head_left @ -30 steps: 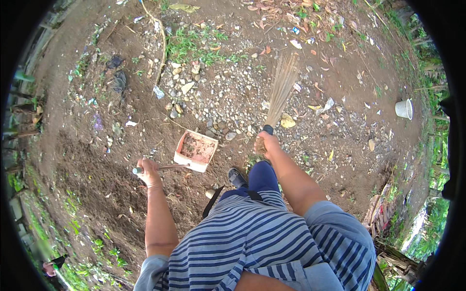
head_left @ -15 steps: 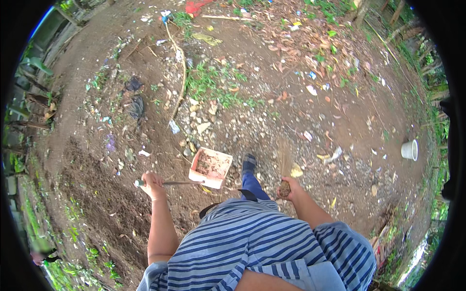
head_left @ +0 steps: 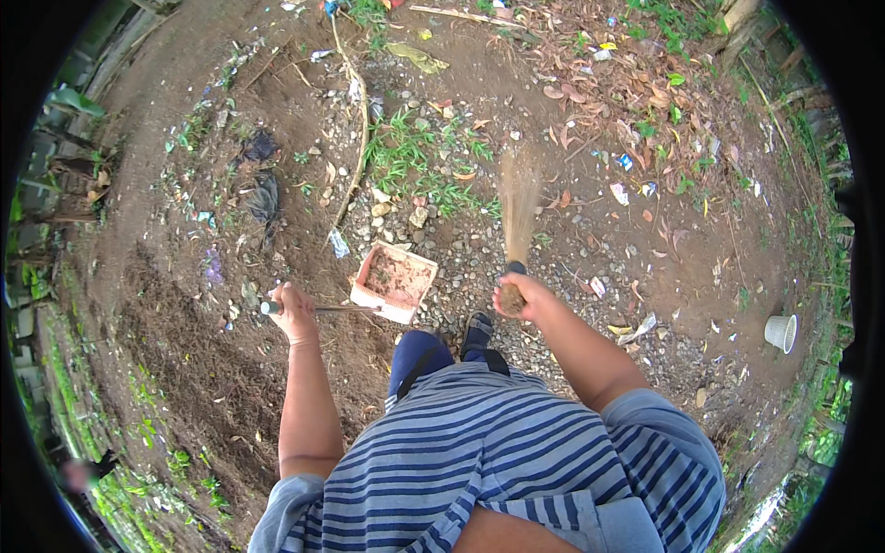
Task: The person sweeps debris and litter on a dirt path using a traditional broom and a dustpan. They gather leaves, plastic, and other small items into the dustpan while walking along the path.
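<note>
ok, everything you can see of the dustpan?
The dustpan is a pale pink, box-like pan, plastic by its look, with dirt inside. A thin rod handle runs left from it to a pale end; the left hand grips it near there. Its open side faces up, over gravelly ground; whether they touch is unclear.

Left grip (head_left: pixel 294 313) holds dustpan (head_left: pixel 371 298), right grip (head_left: pixel 525 298) seemingly a blurred broom (head_left: pixel 519 221)

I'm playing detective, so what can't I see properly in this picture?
All in the head view:
Broom: its bristle tips are blurred, probably by motion.
Its grip: partly hidden by the right hand.
Dustpan: the bits inside are too small to name.
Its handle: partly hidden by the left hand.
</note>
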The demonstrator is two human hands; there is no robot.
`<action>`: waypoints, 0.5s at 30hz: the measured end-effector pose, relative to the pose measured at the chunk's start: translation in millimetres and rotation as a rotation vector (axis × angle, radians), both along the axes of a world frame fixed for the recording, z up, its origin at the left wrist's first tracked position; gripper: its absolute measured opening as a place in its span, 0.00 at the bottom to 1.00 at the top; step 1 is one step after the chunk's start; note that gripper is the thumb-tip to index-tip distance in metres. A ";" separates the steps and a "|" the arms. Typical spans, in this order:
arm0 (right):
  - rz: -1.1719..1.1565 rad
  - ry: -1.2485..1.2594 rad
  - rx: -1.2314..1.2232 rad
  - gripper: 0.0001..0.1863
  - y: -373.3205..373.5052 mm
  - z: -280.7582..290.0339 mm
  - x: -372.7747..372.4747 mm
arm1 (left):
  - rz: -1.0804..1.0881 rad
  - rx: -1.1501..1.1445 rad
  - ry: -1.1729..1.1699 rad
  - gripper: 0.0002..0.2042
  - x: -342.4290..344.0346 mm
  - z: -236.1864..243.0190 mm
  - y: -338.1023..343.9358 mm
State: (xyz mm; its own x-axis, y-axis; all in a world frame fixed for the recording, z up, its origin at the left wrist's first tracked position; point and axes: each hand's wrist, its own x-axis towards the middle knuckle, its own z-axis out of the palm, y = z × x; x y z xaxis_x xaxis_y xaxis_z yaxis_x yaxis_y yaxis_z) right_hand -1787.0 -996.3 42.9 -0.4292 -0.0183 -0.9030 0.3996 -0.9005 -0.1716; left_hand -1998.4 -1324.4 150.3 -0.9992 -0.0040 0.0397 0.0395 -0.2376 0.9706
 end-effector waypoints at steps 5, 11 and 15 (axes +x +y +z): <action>0.183 0.122 0.044 0.11 -22.5 25.1 -96.5 | 0.025 -0.113 0.041 0.15 -49.3 -3.7 10.7; 0.250 0.112 -0.148 0.14 -87.0 37.9 -189.0 | 0.052 -0.171 -0.005 0.15 -116.7 -24.9 7.4; 0.265 0.132 -0.387 0.15 -109.0 12.3 -252.6 | 0.052 -0.244 -0.034 0.15 -158.0 -30.4 0.6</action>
State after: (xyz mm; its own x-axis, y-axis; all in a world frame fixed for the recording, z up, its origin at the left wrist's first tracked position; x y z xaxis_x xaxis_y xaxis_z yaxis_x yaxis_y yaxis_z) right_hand -2039.6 -1105.3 55.2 -0.4746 -0.4660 -0.7467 0.6212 -0.7784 0.0909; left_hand -2156.4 -1323.9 119.9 -0.9987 -0.0503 0.0127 0.0124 0.0060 0.9999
